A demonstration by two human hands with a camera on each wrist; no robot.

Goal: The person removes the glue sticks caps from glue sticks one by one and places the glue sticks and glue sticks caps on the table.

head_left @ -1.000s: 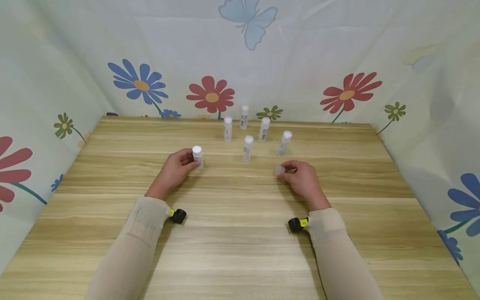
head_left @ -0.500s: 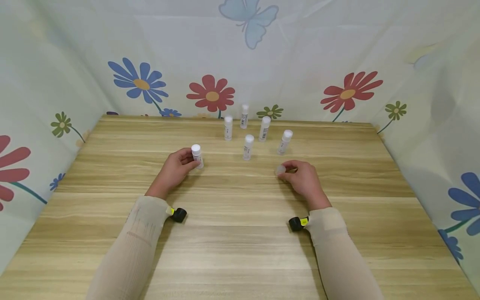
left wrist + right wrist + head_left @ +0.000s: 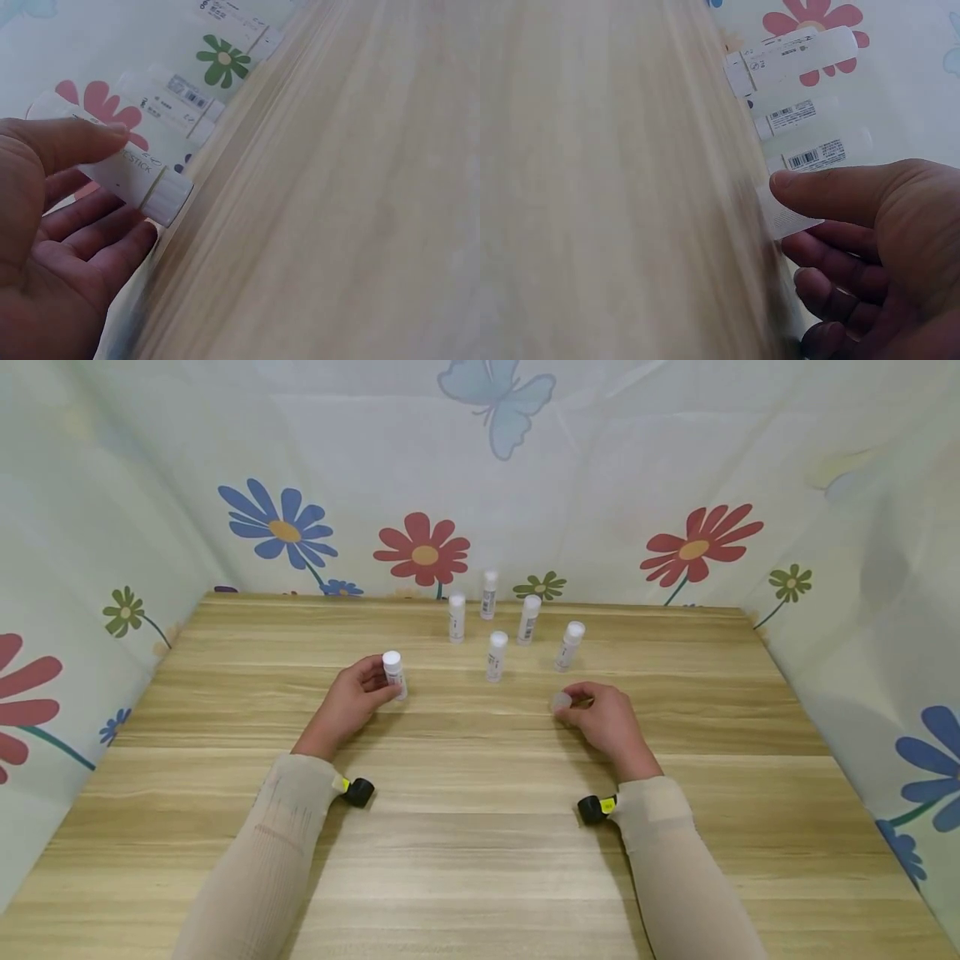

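My left hand (image 3: pixel 350 700) holds a white glue stick (image 3: pixel 393 668) upright between thumb and fingers, at the left of the tabletop. In the left wrist view part of the lettering on this glue stick (image 3: pixel 139 169) reads "STICK", and its ribbed white base stands on or close to the wood. Over on the right, my right hand (image 3: pixel 604 718) pinches a small translucent cap (image 3: pixel 560 701) between thumb and fingers. That cap (image 3: pixel 789 217) shows fine ribs in the right wrist view and sits low at the table surface.
Several more white glue sticks stand upright toward the back, among them a near one (image 3: pixel 496 657), a right one (image 3: pixel 569 647) and a rear one (image 3: pixel 489 595). The wooden table (image 3: pixel 465 860) ends at a flower-printed cloth (image 3: pixel 585 485) behind and at both sides.
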